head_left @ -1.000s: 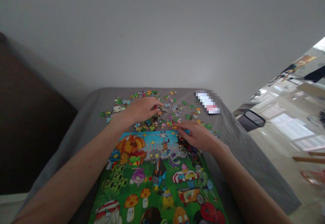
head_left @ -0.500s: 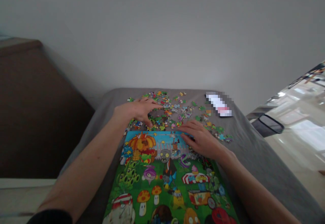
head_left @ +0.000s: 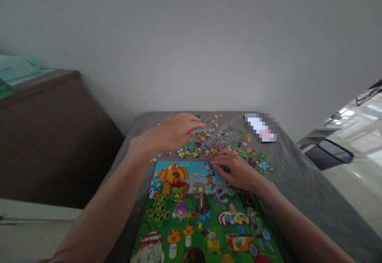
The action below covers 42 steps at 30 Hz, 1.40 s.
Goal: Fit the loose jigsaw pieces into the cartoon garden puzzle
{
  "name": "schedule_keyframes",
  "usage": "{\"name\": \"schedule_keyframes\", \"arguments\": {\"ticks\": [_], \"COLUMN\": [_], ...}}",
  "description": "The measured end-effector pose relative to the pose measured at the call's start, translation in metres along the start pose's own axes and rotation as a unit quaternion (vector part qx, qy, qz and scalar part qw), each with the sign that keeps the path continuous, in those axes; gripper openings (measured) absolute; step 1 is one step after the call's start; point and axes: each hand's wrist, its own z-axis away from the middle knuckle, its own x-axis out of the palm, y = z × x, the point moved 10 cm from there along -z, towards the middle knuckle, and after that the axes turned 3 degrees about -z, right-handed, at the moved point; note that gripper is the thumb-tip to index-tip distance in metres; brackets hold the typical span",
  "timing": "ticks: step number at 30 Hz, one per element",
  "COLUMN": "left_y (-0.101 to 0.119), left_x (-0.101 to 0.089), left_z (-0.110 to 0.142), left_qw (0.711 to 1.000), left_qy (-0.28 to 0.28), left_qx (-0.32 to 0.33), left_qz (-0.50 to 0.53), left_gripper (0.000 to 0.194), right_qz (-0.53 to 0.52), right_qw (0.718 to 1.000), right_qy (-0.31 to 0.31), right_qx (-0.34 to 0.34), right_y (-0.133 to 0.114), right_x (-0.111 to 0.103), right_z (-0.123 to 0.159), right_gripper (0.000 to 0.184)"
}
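A colourful cartoon jigsaw puzzle [head_left: 170, 197], with a pumpkin, mushrooms and a grey zombie figure on it, lies in front of me. Beyond its far edge a spread of loose puzzle pieces [head_left: 215, 135] covers part of the grey cloth. Over the left side of these pieces is my left hand [head_left: 176, 131], its fingers stretched to the right and hiding some of them. My right hand [head_left: 235, 169] rests at the puzzle's upper right, fingertips near the far edge. Its fingers are slightly bent and apart, and no piece shows in them.
At the back right of the grey cloth [head_left: 304, 191] lies a phone [head_left: 259, 127] with a blurred screen. A brown cabinet [head_left: 53, 135] with papers [head_left: 18, 69] on top stands at left. A pale wall [head_left: 191, 48] rises behind. A dark-framed object [head_left: 334, 151] is at right.
My left hand has turned flatter and now covers more of the left-hand pieces. The right hand stays at the puzzle's upper right. The whole view has shifted slightly, showing more of the cabinet.
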Motion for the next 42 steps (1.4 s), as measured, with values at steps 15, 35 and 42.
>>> {"name": "schedule_keyframes", "arguments": {"ticks": [15, 35, 42], "left_y": [-0.020, -0.046, -0.034], "left_x": [0.125, 0.070, 0.091], "left_z": [0.077, 0.083, 0.067], "left_qw": [0.987, 0.988, 0.993], "left_qy": [-0.117, 0.023, 0.013], "left_qx": [-0.098, -0.146, -0.110], "left_qz": [-0.050, -0.036, -0.043], "left_gripper": [0.070, 0.044, 0.044], "right_qz": [0.044, 0.048, 0.048], "right_qw": [0.999, 0.997, 0.997], "right_qy": [0.030, -0.041, -0.048], "right_qx": [0.002, 0.037, 0.044], "right_y": [0.008, -0.002, 0.000], "right_x": [0.011, 0.043, 0.049], "right_z": [-0.001, -0.015, -0.011], "right_gripper": [0.034, 0.043, 0.046]}}
